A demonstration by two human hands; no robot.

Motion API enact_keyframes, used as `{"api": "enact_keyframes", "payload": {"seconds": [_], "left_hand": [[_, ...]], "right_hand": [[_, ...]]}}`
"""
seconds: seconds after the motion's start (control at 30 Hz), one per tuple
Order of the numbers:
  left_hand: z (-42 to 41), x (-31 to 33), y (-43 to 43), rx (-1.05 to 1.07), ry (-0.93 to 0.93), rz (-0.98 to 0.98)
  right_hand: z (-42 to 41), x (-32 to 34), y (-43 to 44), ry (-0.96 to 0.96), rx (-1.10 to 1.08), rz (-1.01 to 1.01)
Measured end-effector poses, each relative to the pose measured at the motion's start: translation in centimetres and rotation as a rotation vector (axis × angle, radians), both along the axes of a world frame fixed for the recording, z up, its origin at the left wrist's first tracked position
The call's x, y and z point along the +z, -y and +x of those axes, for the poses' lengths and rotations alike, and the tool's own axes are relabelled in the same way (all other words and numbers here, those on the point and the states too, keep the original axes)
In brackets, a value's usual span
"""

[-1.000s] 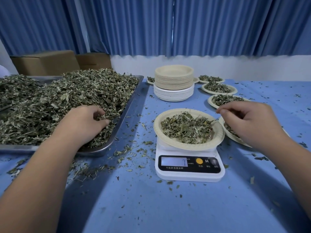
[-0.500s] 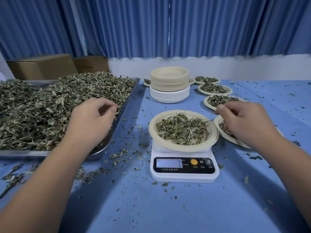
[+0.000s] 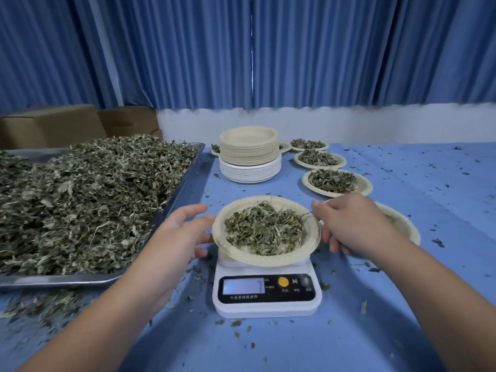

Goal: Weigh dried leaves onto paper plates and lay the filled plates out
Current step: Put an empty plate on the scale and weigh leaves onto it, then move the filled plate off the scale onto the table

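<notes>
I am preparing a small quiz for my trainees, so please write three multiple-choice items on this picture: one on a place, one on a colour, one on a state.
1. The tray of loose leaves lies where from the scale?
A) to its left B) to its right C) behind it
2. The round button on the scale is:
A) green B) orange-yellow C) purple
3. The plate on the scale is:
A) empty B) filled with leaves C) upside down
Answers: 1 A, the tray lies at the scale's left; 2 B, it shows orange-yellow; 3 B, a heap of leaves lies in it.
</notes>
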State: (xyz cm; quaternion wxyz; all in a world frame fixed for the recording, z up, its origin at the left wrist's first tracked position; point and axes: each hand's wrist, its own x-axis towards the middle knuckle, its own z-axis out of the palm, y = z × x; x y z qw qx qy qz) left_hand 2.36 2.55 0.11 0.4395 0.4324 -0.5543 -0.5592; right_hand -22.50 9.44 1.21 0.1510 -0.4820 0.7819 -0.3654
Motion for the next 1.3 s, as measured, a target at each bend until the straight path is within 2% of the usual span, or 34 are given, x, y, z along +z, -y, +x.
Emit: {"api": "enact_keyframes", "payload": {"seconds": [0.13,0.3,0.47,0.7,0.87,1.03,1.17,1.3], "left_hand": [[0.1,0.6,-0.5,-0.04,-0.187,0.062],[0.4,2.0,-1.5,0.005,-0.4,0.138],[0.7,3.9,-3.3,-0.017,-0.404,0.151],[0.4,6.8,-4.5,-0.14,-0.381,0.171],[-2.6,8.5,-1.8,-0.231,-0.362,0.236],[-9.2,9.4,4.5,-0.323,-0.327,0.192],[-16.3,9.0,10.5,-0.314,-0.3,0.128],[-22.8,8.7,14.9,-0.289,-0.267,0.212]], "right_hand": [[0.2,0.4,-0.2,0.188,0.025,-0.055],[1.0,1.4,-0.7,0.525,0.053,-0.198],[2.0,2.5,-2.3,0.732,0.068,-0.276],[1.7,5.7,-4.5,0.772,0.009,-0.331],[-1.5,7.0,-3.5,0.747,-0.053,-0.339],[-7.1,7.2,1.4,0.737,-0.111,-0.323],[-12.8,6.6,6.7,0.749,-0.149,-0.272],[-17.4,6.6,10.3,0.807,-0.226,-0.202]]}}
